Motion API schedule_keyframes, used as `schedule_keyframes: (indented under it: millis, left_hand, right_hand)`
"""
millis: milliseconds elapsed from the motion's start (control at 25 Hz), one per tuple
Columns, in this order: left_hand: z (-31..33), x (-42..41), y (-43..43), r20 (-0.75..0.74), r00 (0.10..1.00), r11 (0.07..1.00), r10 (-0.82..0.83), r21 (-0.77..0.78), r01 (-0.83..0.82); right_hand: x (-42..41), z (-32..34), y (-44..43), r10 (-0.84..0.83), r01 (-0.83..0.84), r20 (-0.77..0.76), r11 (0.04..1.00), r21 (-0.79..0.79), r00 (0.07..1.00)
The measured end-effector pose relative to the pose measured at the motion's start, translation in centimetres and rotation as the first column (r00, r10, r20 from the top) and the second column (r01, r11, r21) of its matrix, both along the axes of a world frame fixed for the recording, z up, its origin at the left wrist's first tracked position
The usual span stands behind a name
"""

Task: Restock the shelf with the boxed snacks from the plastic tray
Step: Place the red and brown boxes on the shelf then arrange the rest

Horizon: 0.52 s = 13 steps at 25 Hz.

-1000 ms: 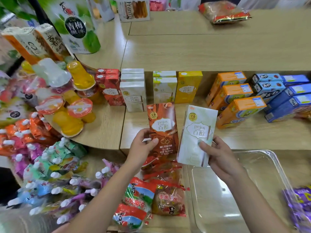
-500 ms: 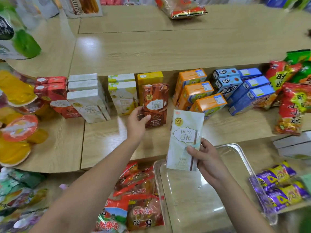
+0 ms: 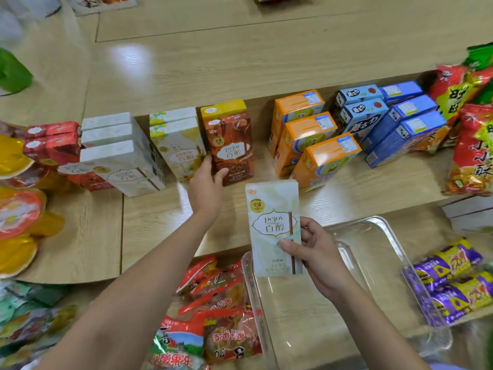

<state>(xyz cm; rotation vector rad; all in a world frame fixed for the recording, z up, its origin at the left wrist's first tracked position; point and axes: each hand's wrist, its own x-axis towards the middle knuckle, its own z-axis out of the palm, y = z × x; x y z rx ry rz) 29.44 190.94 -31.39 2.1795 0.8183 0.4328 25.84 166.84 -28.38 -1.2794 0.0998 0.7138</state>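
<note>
- Hands first: left hand (image 3: pixel 206 180) grips the brown Pejoy box (image 3: pixel 230 150) standing upright on the shelf (image 3: pixel 373 188), right in front of a yellow box (image 3: pixel 224 109); right hand (image 3: pixel 317 252) pinches the white Pejoy box (image 3: pixel 274 228) over the clear plastic tray (image 3: pixel 386 236).
- Risk imo: let go crooked and the brown one tips forward, or bumps the pale yellow boxes (image 3: pixel 181 148) just beside it.

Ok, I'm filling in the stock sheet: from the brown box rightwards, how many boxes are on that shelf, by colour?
brown box: 1, gripped by the left hand
yellow box: 1, behind the brown one
orange boxes: 3
blue boxes: 5
Total: 10
Not counted: the pale box held in the right hand.
</note>
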Motion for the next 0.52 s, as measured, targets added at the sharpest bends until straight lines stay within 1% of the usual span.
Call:
schedule_keyframes:
  millis: [80,120,160,400,520]
  left_hand:
    - [0.7,-0.1,0.4,-0.111,0.994,0.986,-0.009,0.165,0.028]
    - [1.0,-0.2,0.6,-0.142,0.990,0.976,-0.019,0.213,0.049]
    - [1.2,-0.1,0.7,-0.150,0.988,0.972,-0.028,0.228,0.063]
    - [1.6,0.0,0.9,-0.086,0.996,0.995,0.019,0.099,-0.011]
    - [1.6,0.3,0.9,-0.093,0.996,0.995,0.016,0.100,-0.006]
  right_hand:
    - [0.1,-0.2,0.2,0.013,-0.013,0.003,1.000,-0.009,1.000]
    - [0.1,-0.4,0.3,0.016,-0.016,0.014,1.000,-0.020,1.000]
    - [0.2,-0.4,0.4,0.022,-0.021,0.027,0.999,-0.027,0.999]
    - [0.2,-0.7,0.7,0.033,-0.032,0.040,0.999,-0.034,0.999]
    - [0.1,-1.0,0.7,0.032,-0.031,0.041,0.999,-0.043,0.999]
